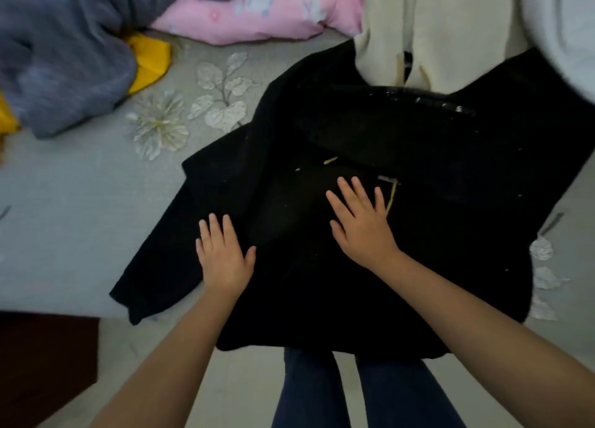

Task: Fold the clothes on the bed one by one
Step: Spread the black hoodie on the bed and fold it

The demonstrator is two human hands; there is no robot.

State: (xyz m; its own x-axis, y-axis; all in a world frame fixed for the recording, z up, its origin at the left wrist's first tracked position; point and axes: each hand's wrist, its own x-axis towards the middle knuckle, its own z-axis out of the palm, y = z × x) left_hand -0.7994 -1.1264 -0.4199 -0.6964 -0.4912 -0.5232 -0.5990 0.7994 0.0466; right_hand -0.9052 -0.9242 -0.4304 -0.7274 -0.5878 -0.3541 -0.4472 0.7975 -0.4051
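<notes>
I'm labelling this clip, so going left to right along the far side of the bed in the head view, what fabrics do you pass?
Grey-blue garment → yellow cloth → pink floral fabric → cream garment → pale fabric at the right edge.

we look down on a bed (80,202) under a grey sheet printed with pale leaves and flowers. a black garment (370,137) lies spread across its near edge, hem hanging over the side. a cream garment (434,25) rests at the far side, its lower end overlapping the black one. far left, a blue-grey garment (64,57) is heaped over a yellow cloth (149,59), beside a pink floral piece (257,12).
</notes>
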